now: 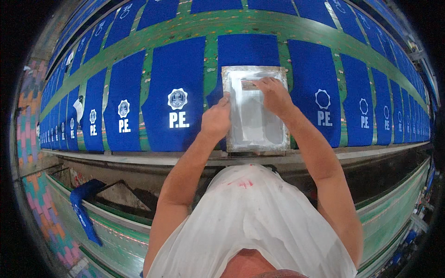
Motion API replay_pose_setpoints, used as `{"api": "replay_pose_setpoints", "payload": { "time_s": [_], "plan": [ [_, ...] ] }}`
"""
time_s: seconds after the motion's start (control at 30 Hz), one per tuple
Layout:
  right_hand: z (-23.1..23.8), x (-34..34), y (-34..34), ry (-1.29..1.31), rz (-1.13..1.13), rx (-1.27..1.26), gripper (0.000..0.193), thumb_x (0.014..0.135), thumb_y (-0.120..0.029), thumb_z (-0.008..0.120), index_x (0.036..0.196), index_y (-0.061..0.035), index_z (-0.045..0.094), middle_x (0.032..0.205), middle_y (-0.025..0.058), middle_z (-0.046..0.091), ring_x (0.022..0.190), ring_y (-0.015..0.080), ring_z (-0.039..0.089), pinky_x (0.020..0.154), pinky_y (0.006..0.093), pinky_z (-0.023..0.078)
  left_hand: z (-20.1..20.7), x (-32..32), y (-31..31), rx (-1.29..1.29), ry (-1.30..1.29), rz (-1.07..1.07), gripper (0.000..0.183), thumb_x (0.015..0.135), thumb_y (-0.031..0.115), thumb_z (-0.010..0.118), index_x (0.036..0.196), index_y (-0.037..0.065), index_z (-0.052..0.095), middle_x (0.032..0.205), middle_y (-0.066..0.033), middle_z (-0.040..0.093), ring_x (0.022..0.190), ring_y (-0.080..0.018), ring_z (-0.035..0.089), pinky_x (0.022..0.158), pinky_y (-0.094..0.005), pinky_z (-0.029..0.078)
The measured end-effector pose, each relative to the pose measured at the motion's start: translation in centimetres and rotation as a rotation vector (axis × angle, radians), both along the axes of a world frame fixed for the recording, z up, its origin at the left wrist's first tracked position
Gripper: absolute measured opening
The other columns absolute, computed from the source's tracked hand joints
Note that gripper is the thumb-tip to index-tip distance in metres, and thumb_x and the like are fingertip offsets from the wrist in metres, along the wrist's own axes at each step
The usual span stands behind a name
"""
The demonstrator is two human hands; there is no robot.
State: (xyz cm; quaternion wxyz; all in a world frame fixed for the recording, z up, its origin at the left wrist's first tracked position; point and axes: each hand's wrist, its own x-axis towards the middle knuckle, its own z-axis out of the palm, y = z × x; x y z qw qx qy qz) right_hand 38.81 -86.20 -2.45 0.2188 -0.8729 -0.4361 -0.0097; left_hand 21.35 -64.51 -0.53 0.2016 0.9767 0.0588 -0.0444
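A silk-screen frame (pixel 283 139) with a pale grey mesh lies flat on a blue fabric panel (pixel 248 50) in front of me. My left hand (pixel 217 119) is closed on the frame's left edge. Near the far end of the mesh, my right hand (pixel 275 95) grips a squeegee (pixel 249 85) with a brownish edge. Left of the frame, a blue panel (pixel 172 65) bears a white scalloped emblem with a filled centre and white lettering below. To the right, another panel (pixel 314 60) carries only the emblem's outline above similar lettering.
A long green table (pixel 211 55) holds rows of blue panels to both sides and further back. Its near rail (pixel 139 159) runs in front of my body. Blue cloth (pixel 81 213) hangs over another green table behind at left. A white-clothed person (pixel 78 110) is far left.
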Motion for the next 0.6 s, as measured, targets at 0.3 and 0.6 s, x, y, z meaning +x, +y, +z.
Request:
{"api": "replay_pose_setpoints", "payload": {
  "time_s": [0.3,0.6],
  "plan": [
    [1.3,2.1,1.0,0.045,0.028,0.036,0.046,0.090,0.003,0.066,0.135,-0.0049,0.077,0.132,0.0226,0.077,0.125,0.0436,0.071,0.112,0.0530,0.055,-0.3,-0.1,-0.4,-0.007,-0.026,0.027,0.043,0.096,0.003,0.060,0.137,-0.001,0.073,0.166,-0.0142,0.062,0.124,-0.0408,0.076,0.104,-0.0500,0.064],
    [0.8,-3.7,-3.1,0.069,0.175,0.001,0.051,0.087,0.010,0.063,0.134,-0.0026,0.078,0.120,0.0232,0.078,0.118,0.0451,0.072,0.107,0.0561,0.055,-0.4,-0.3,-0.5,-0.009,-0.046,0.021,0.044,0.096,0.004,0.060,0.139,0.000,0.072,0.166,-0.0140,0.061,0.121,-0.0394,0.076,0.103,-0.0503,0.063]
  ]
}}
